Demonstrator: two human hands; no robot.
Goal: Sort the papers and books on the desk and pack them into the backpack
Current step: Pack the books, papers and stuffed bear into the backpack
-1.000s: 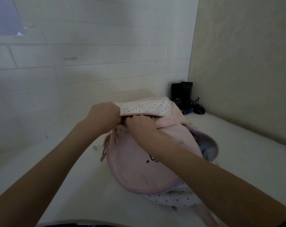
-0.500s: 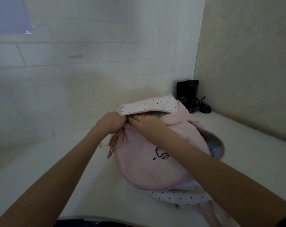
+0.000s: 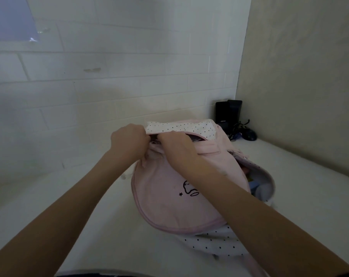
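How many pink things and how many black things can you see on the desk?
Pink: 1, the backpack, held at its top by the left hand and right hand.
Black: 3, two speakers and a mouse.
Total: 4

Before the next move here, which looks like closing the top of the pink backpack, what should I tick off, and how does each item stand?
1. Left hand grips the top edge of the backpack: ok.
2. Right hand grips the front edge of the top opening: ok.
3. Top opening closed: not ok, a dark gap shows.
4. Books and papers inside: cannot tell; nothing inside the gap can be made out.
5. Side pocket closed: not ok, it gapes.
6. No papers left on the desk in view: ok.
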